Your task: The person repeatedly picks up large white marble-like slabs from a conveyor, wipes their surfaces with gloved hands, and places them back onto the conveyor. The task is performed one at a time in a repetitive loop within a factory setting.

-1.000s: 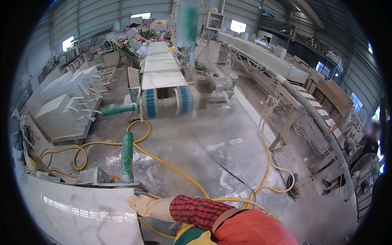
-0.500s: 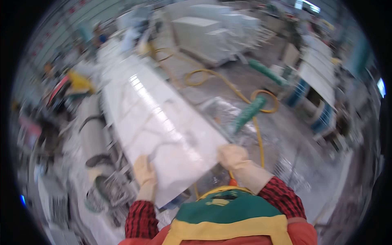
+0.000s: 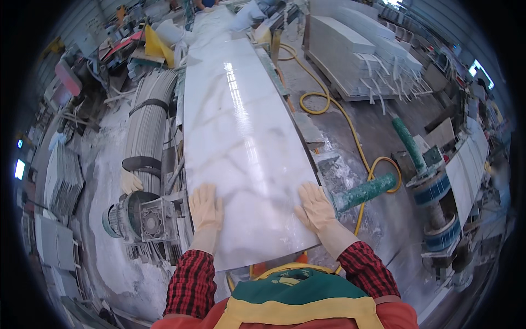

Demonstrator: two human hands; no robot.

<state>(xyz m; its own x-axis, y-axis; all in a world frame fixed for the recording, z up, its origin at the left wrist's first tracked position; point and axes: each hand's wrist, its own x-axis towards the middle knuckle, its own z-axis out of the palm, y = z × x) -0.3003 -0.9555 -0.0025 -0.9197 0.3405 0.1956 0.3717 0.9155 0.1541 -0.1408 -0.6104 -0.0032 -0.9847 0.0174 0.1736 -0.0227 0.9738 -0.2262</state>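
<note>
A long, polished white stone slab (image 3: 246, 164) with faint grey veins stretches away in front of me, its near end close to my apron. My left hand (image 3: 206, 211), in a cream glove, lies flat on the slab's near left edge with fingers stretched forward. On the near right edge rests my right hand (image 3: 318, 208), gloved alike, fingers extended over the top and pointing forward and inward. Neither hand is closed around anything. What supports the slab is mostly hidden beneath it.
Left of the slab stand a motor (image 3: 137, 216) and a strapped bundle of grey strips (image 3: 145, 120). On the right are a green roller (image 3: 364, 192), a yellow hose (image 3: 356, 137) and stacked white slabs (image 3: 350, 60). Another person's hand (image 3: 208, 8) shows at the far end.
My view has turned left and steadied, so the slab now runs nearly straight ahead. Both hands have gone from holding the slab's near corners to lying flatter along its sides.
</note>
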